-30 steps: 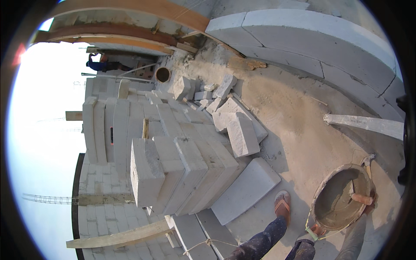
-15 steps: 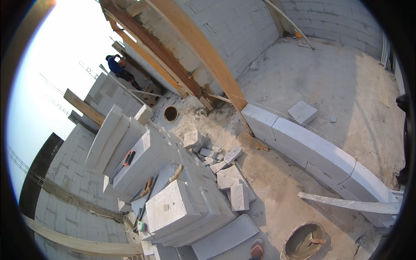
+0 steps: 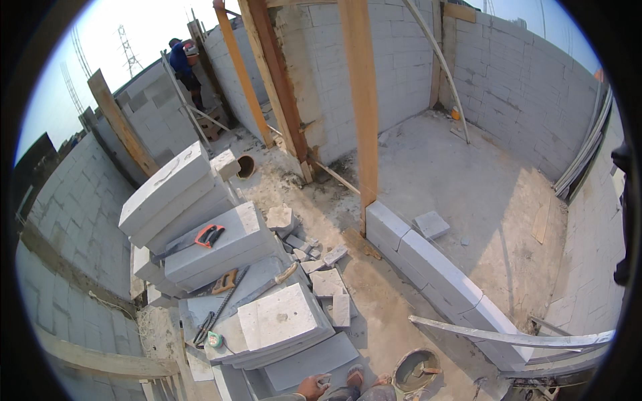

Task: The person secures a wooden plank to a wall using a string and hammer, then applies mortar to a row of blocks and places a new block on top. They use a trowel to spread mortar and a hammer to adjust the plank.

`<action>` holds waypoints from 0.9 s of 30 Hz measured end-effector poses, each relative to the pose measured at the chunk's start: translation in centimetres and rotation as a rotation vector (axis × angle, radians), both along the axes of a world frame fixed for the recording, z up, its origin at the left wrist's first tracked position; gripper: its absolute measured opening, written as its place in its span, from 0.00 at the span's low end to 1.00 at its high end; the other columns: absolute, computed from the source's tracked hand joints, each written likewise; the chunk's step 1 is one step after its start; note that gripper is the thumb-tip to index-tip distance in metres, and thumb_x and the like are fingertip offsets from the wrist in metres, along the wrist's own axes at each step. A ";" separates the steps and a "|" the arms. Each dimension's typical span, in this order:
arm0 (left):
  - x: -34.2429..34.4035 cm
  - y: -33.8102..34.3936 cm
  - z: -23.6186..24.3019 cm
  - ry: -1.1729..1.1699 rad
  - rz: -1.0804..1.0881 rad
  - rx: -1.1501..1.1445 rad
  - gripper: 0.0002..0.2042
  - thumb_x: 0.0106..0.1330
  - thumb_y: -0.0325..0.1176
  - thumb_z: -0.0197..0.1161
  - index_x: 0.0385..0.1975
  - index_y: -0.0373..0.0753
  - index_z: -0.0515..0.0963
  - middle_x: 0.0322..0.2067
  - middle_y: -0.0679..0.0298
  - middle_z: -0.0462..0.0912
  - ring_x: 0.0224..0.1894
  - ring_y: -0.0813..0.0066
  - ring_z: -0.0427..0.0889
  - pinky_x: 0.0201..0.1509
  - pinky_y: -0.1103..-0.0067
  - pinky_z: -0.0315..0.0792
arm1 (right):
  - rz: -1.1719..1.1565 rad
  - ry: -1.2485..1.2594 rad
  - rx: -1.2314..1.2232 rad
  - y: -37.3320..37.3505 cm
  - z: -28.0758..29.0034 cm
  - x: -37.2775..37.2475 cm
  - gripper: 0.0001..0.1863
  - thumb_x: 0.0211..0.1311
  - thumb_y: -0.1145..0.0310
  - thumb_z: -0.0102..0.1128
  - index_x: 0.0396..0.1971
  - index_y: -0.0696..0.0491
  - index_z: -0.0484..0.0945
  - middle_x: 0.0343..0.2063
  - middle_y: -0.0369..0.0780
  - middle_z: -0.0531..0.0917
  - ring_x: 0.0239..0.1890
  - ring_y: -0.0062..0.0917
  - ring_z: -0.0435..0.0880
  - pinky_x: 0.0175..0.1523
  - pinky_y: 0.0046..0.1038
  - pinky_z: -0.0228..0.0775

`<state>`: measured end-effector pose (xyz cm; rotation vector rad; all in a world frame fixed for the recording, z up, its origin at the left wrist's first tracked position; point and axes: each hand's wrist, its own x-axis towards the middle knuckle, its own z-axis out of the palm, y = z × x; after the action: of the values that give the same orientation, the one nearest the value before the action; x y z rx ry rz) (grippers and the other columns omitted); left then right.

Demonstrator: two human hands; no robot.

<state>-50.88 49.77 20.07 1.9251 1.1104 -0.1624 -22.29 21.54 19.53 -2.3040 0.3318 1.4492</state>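
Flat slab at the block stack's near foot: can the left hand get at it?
Probably yes: the left hand is close by the flat slab, and nothing visible blocks the way.

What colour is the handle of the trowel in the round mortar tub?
The trowel handle is orange-brown; it shows best in the head view.

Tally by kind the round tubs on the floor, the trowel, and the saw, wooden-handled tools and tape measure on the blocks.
Round tubs: 2 (near tub, far tub)
Trowel: 1
Red-handled saw: 1
Wooden-handled tools: 2 (brown handle, tan handle)
Tape measure: 1
Total: 7
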 end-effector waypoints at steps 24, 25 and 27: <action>20.7 24.0 5.9 -0.309 0.600 -0.017 0.13 0.63 0.38 0.72 0.37 0.34 0.86 0.24 0.64 0.84 0.28 0.79 0.80 0.37 0.79 0.74 | 0.715 -0.416 0.356 37.1 11.4 22.2 0.20 0.63 0.53 0.63 0.43 0.55 0.84 0.35 0.55 0.85 0.42 0.51 0.85 0.47 0.43 0.74; 21.9 25.5 6.9 -0.319 0.551 0.010 0.13 0.62 0.38 0.71 0.37 0.34 0.86 0.25 0.63 0.85 0.29 0.78 0.81 0.37 0.78 0.74 | 0.727 -0.343 0.293 38.4 11.3 24.0 0.21 0.64 0.53 0.62 0.43 0.56 0.84 0.37 0.56 0.85 0.45 0.51 0.84 0.49 0.44 0.74; 24.9 30.1 9.0 -0.329 0.455 0.051 0.12 0.62 0.37 0.71 0.37 0.33 0.86 0.27 0.61 0.86 0.30 0.75 0.83 0.38 0.77 0.75 | 0.756 -0.261 0.241 42.2 10.3 27.2 0.24 0.64 0.51 0.61 0.44 0.59 0.83 0.39 0.58 0.85 0.48 0.52 0.84 0.51 0.44 0.74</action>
<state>-26.01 79.87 29.05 1.6170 1.2963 0.4208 4.86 63.76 29.87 -2.4754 -0.8250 1.3455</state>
